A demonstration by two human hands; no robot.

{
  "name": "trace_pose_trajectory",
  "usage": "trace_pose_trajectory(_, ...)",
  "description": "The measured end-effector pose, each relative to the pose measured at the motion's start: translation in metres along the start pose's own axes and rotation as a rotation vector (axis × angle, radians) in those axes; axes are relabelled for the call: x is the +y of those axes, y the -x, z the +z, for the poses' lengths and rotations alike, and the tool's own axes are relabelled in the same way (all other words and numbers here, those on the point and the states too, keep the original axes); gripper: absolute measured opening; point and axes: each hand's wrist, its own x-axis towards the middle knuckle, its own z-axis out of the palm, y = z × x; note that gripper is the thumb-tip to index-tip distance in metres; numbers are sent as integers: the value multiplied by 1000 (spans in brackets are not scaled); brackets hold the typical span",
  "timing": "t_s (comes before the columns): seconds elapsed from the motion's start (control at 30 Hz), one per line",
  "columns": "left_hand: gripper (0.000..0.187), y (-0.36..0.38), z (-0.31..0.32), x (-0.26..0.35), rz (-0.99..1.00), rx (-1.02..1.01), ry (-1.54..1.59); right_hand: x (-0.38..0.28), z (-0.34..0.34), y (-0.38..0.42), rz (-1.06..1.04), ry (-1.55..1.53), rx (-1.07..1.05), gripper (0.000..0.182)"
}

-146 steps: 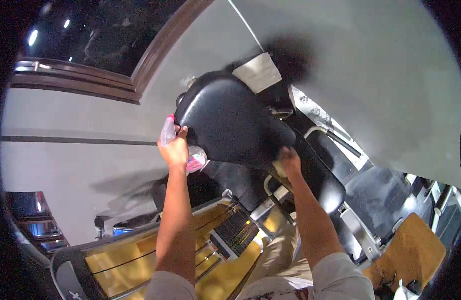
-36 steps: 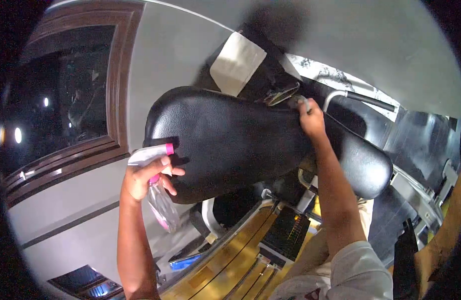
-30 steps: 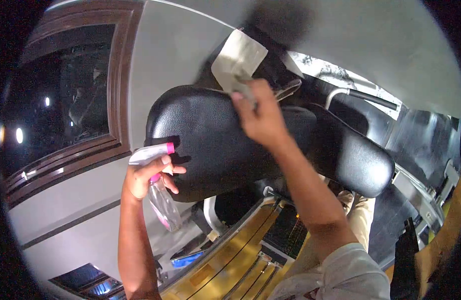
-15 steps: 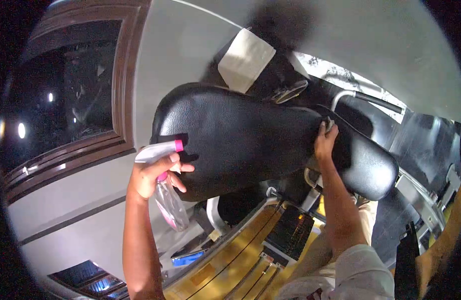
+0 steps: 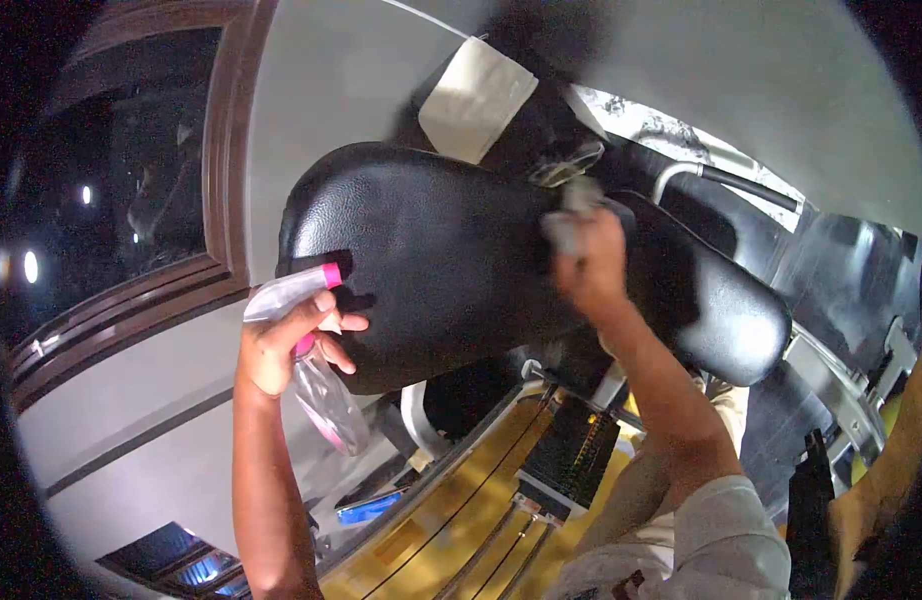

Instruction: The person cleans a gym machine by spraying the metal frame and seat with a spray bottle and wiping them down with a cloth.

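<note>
A clear spray bottle [image 5: 328,405] with a pink collar and nozzle is gripped round its neck by my left hand [image 5: 278,348]. Its nozzle points right, over the left part of a long black padded bench [image 5: 436,255]. My right hand [image 5: 596,268], smeared by motion, is closed on a greyish cloth [image 5: 569,222] at the far edge of the bench, near its middle. The cloth is bunched beyond my fingers.
Behind the bench is a pale, box-like object [image 5: 478,98]. A curved bar with a black grip [image 5: 751,188] sticks out at the right. Below lie a black weight stack [image 5: 569,455] and a blue item [image 5: 371,508]. A brown-framed window [image 5: 221,160] is at left.
My right hand has swept left and slightly up across the bench with the cloth, which shows more now. The left hand still holds the spray bottle; the whole view has shifted a little.
</note>
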Motion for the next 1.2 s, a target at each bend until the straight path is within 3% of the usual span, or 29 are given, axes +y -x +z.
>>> trace_pose_trajectory(0.03, 31, -1, -1, 0, -6, -13, 12, 24, -5, 12, 193, -92, 130, 26)
trace_pose_trajectory(0.1, 29, 5, 9, 4, -6, 44, 14, 73, -4, 56, 612, -128, 120, 22)
trace_pose_trajectory(0.13, 28, 5, 13, 7, -3, 66, 11, 84, -2, 65, 712, -217, 80, 23)
trace_pose_trajectory(0.2, 28, 4, 11, 7, 15, 33, -21, 52, 8, 40, 598, -324, 268, 25)
trace_pose_trajectory(0.23, 30, 4, 8, 5, 12, 14, -5, 26, 3, 23, 408, -197, 203, 30)
trace_pose_trajectory(0.27, 30, 5, 10, 6, 6, 43, -15, -11, 5, 2, 382, -262, 189, 19)
trace_pose_trajectory(0.3, 31, 5, 15, 8, 2, 67, -23, -41, 8, -21, 46, -203, 278, 22)
trace_pose_trajectory(0.33, 31, 6, 18, 9, -6, 89, -30, -79, 6, -42, -37, -215, 294, 23)
trace_pose_trajectory(0.4, 31, 4, 13, 4, 17, 55, -13, -131, -1, -68, 36, -204, 121, 29)
trace_pose_trajectory(0.5, 31, 6, 13, 7, 43, 32, -17, -130, -7, -60, 77, -96, 24, 40)
trace_pose_trajectory(0.57, 31, 5, 14, 8, 40, 28, -16, -98, -13, -39, 105, 46, -84, 44)
trace_pose_trajectory(0.67, 31, 7, 22, 13, -9, 82, -73, -20, -13, 2, 292, 152, -46, 60)
trace_pose_trajectory(0.73, 30, 6, 19, 12, -5, 59, -80, -14, -20, 14, 301, 50, -42, 59)
trace_pose_trajectory(0.8, 31, 6, 22, 12, 23, 61, -48, -50, -11, -9, 282, 11, 60, 53)
trace_pose_trajectory(0.87, 38, 5, 18, 12, -13, 62, -29, -101, 5, -39, 81, -65, 200, 47)
trace_pose_trajectory(0.93, 42, 7, 15, 10, -25, 61, -15, -155, -3, -77, 66, -64, -48, 48)
trace_pose_trajectory(1.1, 41, 5, 18, 12, -3, 53, 12, -127, -3, -45, 76, 36, 11, 49)
trace_pose_trajectory(1.13, 42, 6, 16, 12, -2, 45, 23, -114, -14, -37, 226, 106, -199, 50)
trace_pose_trajectory(1.2, 41, 6, 15, 13, -17, 30, 19, -64, -7, 1, 269, 53, 3, 48)
